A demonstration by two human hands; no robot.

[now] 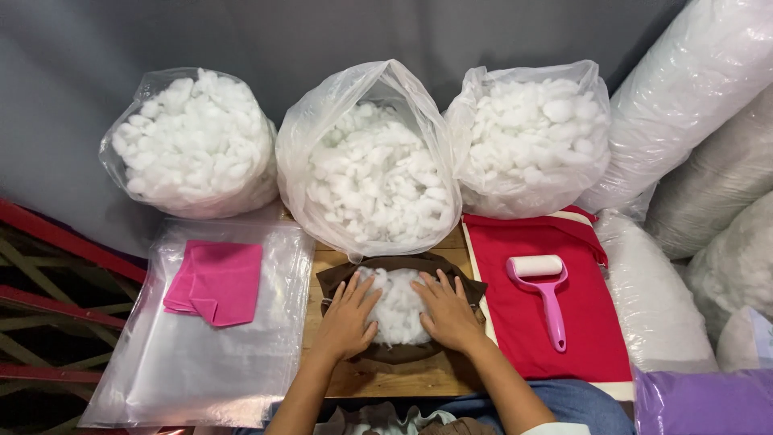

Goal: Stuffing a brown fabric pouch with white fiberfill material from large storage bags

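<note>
Left hand [348,316] and right hand [445,312] lie flat, fingers spread, on white stuffing [396,306] in a brown fabric cover [403,266] between them. Risk: stuffing spills over the open edge under uneven pressing.

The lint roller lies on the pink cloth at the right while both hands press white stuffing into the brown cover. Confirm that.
Not quite: the head view shows the lint roller lying on the red cloth, not the pink cloth, which lies at the left. Both the left hand and the right hand do press the white stuffing in the brown cover.
</note>
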